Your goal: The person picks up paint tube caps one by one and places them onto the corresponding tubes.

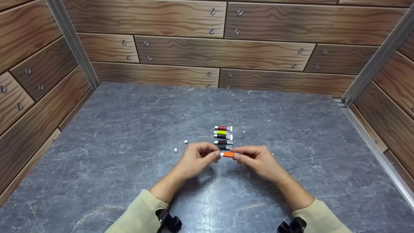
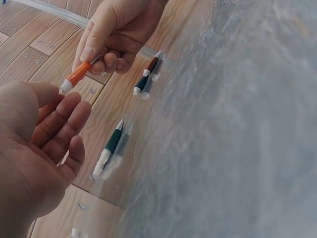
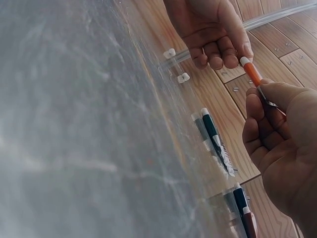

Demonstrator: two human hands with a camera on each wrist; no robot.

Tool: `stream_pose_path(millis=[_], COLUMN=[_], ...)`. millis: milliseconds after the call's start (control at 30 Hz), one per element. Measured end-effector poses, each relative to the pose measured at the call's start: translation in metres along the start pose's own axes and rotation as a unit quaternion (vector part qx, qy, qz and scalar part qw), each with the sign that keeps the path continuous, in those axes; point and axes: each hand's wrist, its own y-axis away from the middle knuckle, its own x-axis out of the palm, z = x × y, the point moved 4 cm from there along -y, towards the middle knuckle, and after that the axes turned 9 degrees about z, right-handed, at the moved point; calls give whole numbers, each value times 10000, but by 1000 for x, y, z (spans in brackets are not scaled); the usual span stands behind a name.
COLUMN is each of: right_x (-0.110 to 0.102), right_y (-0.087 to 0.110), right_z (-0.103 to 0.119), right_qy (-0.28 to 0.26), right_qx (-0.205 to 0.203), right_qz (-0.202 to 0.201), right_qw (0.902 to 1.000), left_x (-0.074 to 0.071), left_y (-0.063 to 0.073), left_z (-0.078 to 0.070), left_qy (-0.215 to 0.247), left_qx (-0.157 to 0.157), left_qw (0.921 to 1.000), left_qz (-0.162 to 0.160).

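Observation:
An orange paint tube (image 1: 229, 154) with a white cap is held level between the two hands, above the table. My right hand (image 1: 260, 161) pinches its flat silver end between thumb and forefinger. At the other end, my left hand (image 1: 199, 160) has thumb and forefinger at the white cap (image 3: 244, 61); the other fingers are loosely bent. Just beyond the hands lies a short column of small paint tubes, caps to the left: a red tube (image 1: 221, 128), a yellow tube (image 1: 220, 132), a dark blue tube (image 1: 222, 136), a brown tube (image 1: 222, 142) and a dark green tube (image 1: 223, 147).
Two small white pieces, one nearer (image 1: 175, 150) and one farther (image 1: 185, 141), lie left of the tubes. The grey marbled table (image 1: 113, 139) is bounded by wood-patterned walls (image 1: 194, 50) and metal posts. A tiny white speck (image 1: 244, 131) sits right of the column.

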Motion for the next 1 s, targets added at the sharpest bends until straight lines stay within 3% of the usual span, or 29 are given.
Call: stream_pose_path(millis=[300, 633, 800, 1000], right_x=[0, 1, 2, 0], right_y=[-1, 1, 1, 0], right_z=[0, 1, 2, 0], right_qy=[73, 93, 114, -59], right_qx=[81, 172, 198, 56], right_qz=[104, 104, 110, 55], right_qw=[9999, 9998, 9997, 10000], left_x=[1, 1, 2, 2], left_y=[0, 2, 2, 1], left_z=[-1, -3, -2, -2], left_qy=[-15, -366, -230, -425], left_qx=[67, 173, 132, 100], left_qw=[10000, 9992, 9996, 9990], left_qz=[20, -46, 38, 17])
